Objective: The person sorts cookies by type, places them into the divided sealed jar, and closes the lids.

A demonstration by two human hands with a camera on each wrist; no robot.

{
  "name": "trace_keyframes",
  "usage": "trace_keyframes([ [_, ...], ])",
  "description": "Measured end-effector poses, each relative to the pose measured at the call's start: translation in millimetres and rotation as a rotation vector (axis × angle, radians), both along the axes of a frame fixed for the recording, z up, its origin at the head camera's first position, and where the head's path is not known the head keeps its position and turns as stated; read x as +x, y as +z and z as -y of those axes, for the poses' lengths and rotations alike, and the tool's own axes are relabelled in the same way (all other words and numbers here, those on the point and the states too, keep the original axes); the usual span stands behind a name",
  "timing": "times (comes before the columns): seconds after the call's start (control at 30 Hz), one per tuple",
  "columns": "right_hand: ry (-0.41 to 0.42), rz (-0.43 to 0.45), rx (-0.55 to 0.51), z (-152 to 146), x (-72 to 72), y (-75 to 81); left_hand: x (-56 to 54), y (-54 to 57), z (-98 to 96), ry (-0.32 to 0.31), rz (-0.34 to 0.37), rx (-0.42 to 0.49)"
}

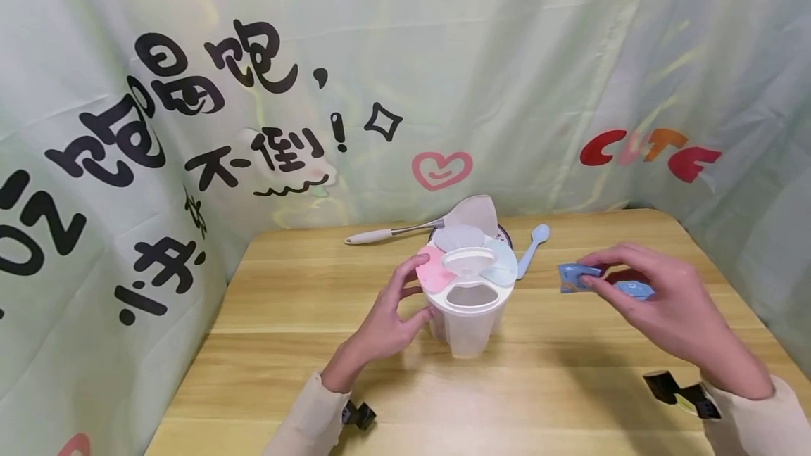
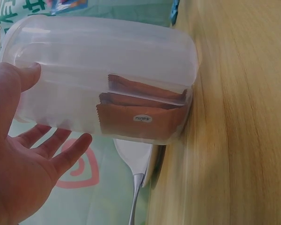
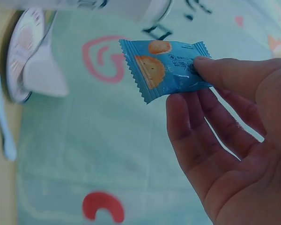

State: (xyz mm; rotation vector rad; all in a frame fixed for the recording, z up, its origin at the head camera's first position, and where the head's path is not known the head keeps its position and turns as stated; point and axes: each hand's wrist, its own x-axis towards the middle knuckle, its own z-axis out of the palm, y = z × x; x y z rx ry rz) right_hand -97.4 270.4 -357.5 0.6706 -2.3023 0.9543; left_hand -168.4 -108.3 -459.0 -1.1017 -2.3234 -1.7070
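Observation:
A translucent plastic container with several compartments stands upright on the table. Its lid has pink, lilac and pale blue flaps, and the front white flap is raised over an opening. My left hand grips its left side, thumb in front and fingers by the rim. Brown packets show through the wall in the left wrist view. Above the table, to the container's right, my right hand pinches a small blue biscuit packet between thumb and fingers. Another blue packet lies partly hidden behind that hand.
Behind the container, a spatula with a white handle rests across a dark-rimmed plate. A light blue spoon lies to its right. A printed cloth hangs along the back of the wooden table.

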Motion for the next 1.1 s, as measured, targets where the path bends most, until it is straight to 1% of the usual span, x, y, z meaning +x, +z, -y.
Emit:
trace_keyframes([
  [0.17,0.08,-0.027,-0.022,20.7,-4.8,12.2,-1.1,1.2,0.5,0.0,-0.006,0.0],
  [0.3,0.137,-0.071,-0.068,30.9,-5.1,19.4,-1.5,0.6,0.2,-0.004,-0.004,0.003],
  [0.4,0.188,-0.093,-0.084,40.0,-5.5,23.9,-1.5,-0.8,0.2,-0.001,-0.001,0.004],
  [0.5,0.246,-0.121,-0.096,50.3,-7.4,26.8,-1.2,-1.7,0.4,0.004,-0.001,0.009],
  [0.67,0.291,-0.148,-0.111,65.8,-9.6,26.9,-0.5,-0.7,0.6,0.005,-0.003,0.011],
  [0.93,0.34,-0.134,-0.139,89.1,-13.9,20.8,-0.7,0.5,1.9,0.007,-0.017,0.006],
  [1.0,0.344,-0.113,-0.133,92.9,-14.6,19.3,-0.6,0.9,1.8,0.005,-0.014,0.007],
  [1.1,0.332,-0.046,-0.122,96.2,-13.9,17.0,-0.2,1.2,1.2,0.0,-0.003,0.008],
])
